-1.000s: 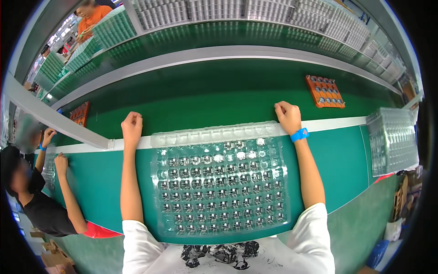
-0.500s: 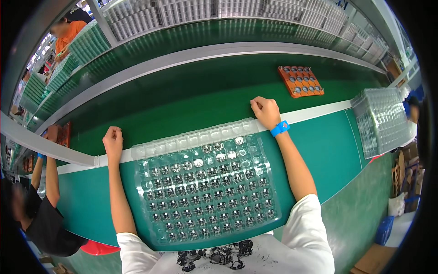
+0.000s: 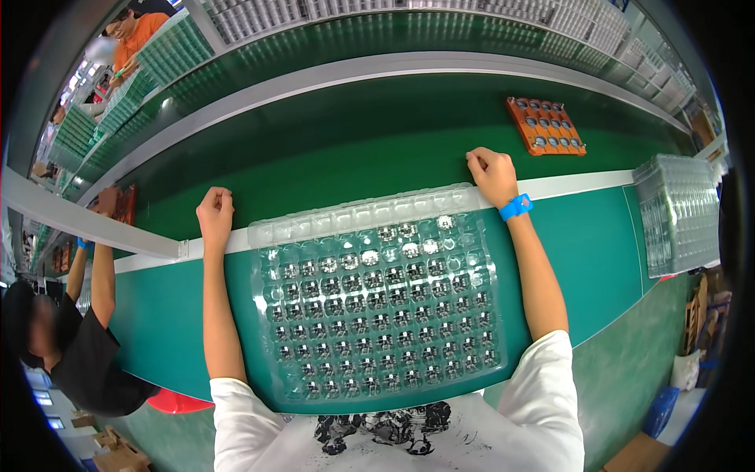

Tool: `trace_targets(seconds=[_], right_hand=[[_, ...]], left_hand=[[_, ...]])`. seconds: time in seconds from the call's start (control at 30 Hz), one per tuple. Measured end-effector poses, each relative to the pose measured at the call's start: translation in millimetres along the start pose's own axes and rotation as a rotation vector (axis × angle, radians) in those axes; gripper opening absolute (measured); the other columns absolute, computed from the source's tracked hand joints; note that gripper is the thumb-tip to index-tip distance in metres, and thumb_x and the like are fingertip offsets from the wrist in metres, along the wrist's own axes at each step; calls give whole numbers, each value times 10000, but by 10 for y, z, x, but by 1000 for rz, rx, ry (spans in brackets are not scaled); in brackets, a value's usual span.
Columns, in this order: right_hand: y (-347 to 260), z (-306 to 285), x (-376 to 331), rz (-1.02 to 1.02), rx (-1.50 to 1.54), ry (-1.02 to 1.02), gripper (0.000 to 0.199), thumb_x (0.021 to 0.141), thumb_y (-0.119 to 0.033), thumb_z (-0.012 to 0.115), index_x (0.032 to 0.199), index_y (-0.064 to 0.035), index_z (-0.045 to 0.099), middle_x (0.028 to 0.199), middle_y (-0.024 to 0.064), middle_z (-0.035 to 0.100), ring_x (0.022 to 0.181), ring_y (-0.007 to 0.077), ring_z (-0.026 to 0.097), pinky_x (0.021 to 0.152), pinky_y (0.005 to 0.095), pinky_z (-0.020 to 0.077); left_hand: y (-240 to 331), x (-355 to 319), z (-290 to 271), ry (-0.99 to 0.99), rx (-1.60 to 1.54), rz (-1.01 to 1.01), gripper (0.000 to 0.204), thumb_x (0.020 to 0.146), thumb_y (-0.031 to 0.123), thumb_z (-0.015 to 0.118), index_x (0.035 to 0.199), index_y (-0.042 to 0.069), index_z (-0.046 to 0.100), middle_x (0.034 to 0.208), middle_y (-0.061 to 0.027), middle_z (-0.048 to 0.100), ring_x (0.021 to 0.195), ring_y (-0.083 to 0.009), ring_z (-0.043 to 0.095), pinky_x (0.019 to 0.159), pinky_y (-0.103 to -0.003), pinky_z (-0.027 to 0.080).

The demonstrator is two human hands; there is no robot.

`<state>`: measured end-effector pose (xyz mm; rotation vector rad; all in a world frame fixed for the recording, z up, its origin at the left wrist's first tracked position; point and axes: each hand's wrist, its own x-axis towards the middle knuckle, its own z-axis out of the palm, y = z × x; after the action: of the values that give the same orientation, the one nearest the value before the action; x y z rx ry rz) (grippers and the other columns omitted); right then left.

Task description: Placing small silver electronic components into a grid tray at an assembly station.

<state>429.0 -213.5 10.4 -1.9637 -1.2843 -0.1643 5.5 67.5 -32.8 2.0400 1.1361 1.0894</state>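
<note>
- Taking the clear tray (image 3: 472, 240) as the dial's centre, it lies on the green desk (image 3: 590, 259) between the person's forearms, probably set there so every pocket is within reach.
- Left hand (image 3: 215, 212) is at ten o'clock and right hand (image 3: 491, 175) between one and two, well apart, both with fingers curled into loose fists and nothing showing in them.
- The wrists lie at the pale rail (image 3: 582, 182), which perhaps supports them and keeps the arms off the tray.
- Small metal parts (image 3: 381, 321) sit one to a pocket, presumably to keep them from knocking; several pockets toward twelve are bare.
- An orange block (image 3: 560, 152) with round wells lies beyond the right hand; stacked clear trays (image 3: 683, 216) stand toward half past two, seemingly parked aside.
- Glare blurs the far rows; the palms are hidden.
- Toward nine, a post (image 3: 102, 220) partly covers a co-worker's (image 3: 86, 370) reach.
</note>
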Motion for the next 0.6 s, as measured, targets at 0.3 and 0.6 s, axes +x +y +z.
trace_targets(seconds=[0.3, 0.6], right_hand=[[6, 65, -7, -13, -6, -46, 147, 838, -147, 613, 782, -16, 652, 613, 154, 593, 529, 296, 579, 508, 371, 442], [-7, 30, -14, -41, 11, -34, 155, 850, -112, 599, 779, 22, 632, 523, 131, 497, 431, 240, 460, 446, 345, 354]], left_hand=[[-40, -58, -68, 56, 26, 29, 93, 843, 81, 575, 842, -1, 620, 609, -66, 567, 541, -103, 508, 511, -266, 425], [28, -75, -52, 46, 84, 42, 113, 865, 77, 561, 814, -18, 596, 560, -36, 543, 499, -75, 497, 479, -240, 393]])
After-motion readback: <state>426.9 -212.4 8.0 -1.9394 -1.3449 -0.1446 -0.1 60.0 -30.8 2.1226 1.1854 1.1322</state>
